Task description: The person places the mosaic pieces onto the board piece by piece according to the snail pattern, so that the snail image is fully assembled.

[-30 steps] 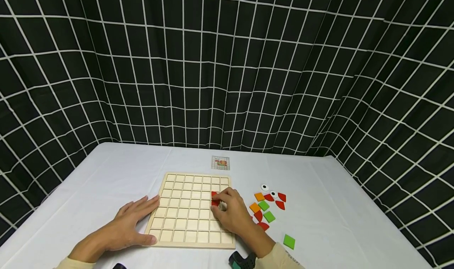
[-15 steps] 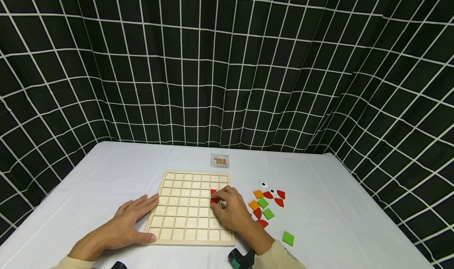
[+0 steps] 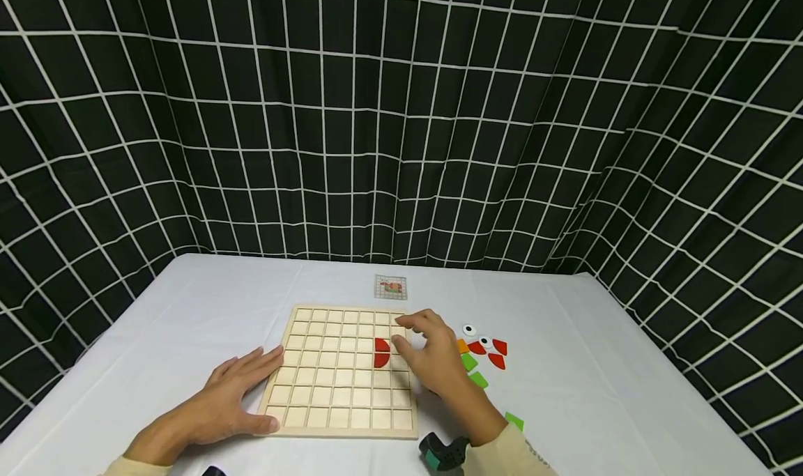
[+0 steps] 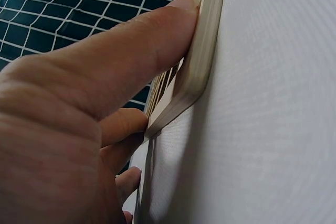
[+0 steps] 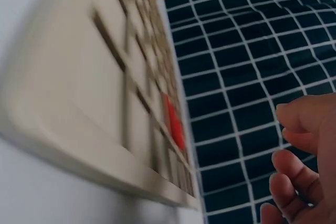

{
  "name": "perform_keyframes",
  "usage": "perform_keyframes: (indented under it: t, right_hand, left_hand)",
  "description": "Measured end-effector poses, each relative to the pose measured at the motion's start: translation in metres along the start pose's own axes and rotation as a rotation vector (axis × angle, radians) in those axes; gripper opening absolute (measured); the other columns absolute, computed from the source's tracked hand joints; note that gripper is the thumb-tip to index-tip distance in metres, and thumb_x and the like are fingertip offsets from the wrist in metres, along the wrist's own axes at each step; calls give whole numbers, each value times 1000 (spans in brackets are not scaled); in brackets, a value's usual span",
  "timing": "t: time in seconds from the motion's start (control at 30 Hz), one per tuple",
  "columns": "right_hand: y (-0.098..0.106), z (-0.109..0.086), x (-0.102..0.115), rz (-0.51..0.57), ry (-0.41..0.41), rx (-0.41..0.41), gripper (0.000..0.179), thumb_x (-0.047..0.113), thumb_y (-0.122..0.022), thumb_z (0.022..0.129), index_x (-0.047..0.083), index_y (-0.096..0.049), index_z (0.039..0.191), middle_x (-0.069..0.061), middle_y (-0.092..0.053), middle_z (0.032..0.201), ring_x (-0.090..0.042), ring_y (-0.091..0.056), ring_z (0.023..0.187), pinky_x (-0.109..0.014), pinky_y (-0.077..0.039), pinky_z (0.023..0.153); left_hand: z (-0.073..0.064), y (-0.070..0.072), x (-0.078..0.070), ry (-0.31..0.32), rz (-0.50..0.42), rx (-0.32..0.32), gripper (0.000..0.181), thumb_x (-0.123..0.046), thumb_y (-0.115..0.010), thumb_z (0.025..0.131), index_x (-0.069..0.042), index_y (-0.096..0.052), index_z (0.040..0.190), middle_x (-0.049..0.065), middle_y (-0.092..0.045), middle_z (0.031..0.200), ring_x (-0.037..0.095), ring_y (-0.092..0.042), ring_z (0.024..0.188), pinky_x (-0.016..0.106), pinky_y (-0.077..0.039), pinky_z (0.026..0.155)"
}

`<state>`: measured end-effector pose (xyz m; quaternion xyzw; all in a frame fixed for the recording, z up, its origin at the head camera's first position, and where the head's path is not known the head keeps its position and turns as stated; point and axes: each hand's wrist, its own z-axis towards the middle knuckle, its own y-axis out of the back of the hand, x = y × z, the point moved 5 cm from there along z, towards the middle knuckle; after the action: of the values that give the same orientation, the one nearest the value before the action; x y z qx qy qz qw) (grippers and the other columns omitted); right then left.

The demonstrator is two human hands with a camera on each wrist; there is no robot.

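A square wooden grid board [image 3: 332,396] lies on the white table. Two red quarter-round pieces [image 3: 381,359] sit one above the other in cells toward its right side, their curved edges facing right. My left hand [image 3: 216,403] rests at the board's left edge, fingers spread; in the left wrist view the thumb [image 4: 157,35] lies on the corner of the wooden frame. Above the board's right edge hovers my right hand [image 3: 434,354], its thumb and fingers apart with nothing between them. The right wrist view is blurred but shows those fingers [image 5: 294,171] clear of the board.
Right of the board lie loose red pieces [image 3: 497,361], green squares [image 3: 479,380], an orange square [image 3: 462,346] and white eye discs [image 3: 469,330]. Some are hidden behind my right arm. A small picture card [image 3: 391,287] lies beyond the board. A black device [image 3: 442,452] sits near my right wrist.
My right hand has let go of the red pieces on the board and moved up and right, uncovering both. My left hand stays at the board's edge.
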<state>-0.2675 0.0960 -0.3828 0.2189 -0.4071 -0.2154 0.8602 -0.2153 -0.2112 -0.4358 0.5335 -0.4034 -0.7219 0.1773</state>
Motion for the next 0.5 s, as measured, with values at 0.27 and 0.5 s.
perform_keyframes:
  t: [0.27, 0.5]
  right_hand:
    - [37, 11, -13, -7, -10, -66, 29, 5, -79, 79, 9, -72, 107, -1, -63, 100, -26, -58, 92, -47, -48, 77]
    - [64, 14, -30, 2, -14, -58, 30, 5, -76, 82, 10, -71, 110, 0, -63, 106, -25, -55, 95, -47, -46, 77]
  left_hand:
    - [1, -1, -1, 14, 4, 8, 99, -53, -78, 68, -2, -41, 145, 11, -33, 153, 43, -17, 140, 60, -2, 105]
    - [0, 0, 0, 21, 6, 4, 99, -53, -78, 68, -3, -42, 145, 11, -33, 153, 42, -17, 140, 59, -2, 106]
